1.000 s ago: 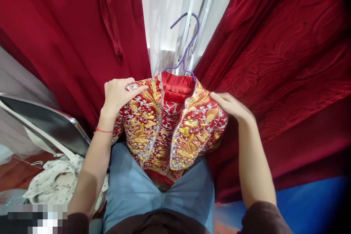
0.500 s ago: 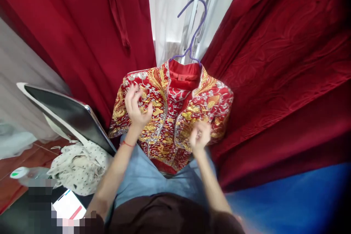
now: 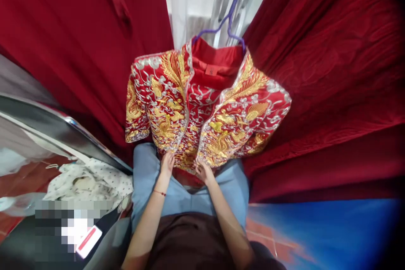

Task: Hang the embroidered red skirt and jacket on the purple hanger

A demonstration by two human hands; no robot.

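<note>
A short red jacket (image 3: pixel 253 112) with gold and silver embroidery hangs on a purple hanger (image 3: pixel 232 12) above my knees. Its front is parted, showing embroidered fabric inside and a red label (image 3: pixel 211 70) at the neck. My left hand (image 3: pixel 167 162) pinches the lower front edge on the left. The lower corner of the other front panel is between the fingers of my right hand (image 3: pixel 204 171). Both hands are closed on the jacket's hem, a short gap apart.
Dark red curtains (image 3: pixel 316 71) hang on both sides, with a white frame behind the hanger. To the left are a dark panel with a pale rim (image 3: pixel 66 126), a dotted white cloth (image 3: pixel 91 177), a plastic bottle (image 3: pixel 22 204) and a phone (image 3: pixel 89 241). Blue flooring (image 3: pixel 332 232) lies right.
Both hands came down from in front of the jacket's chest and took hold of its lower front edges. The jacket now appears larger and higher in view, its front spread wider.
</note>
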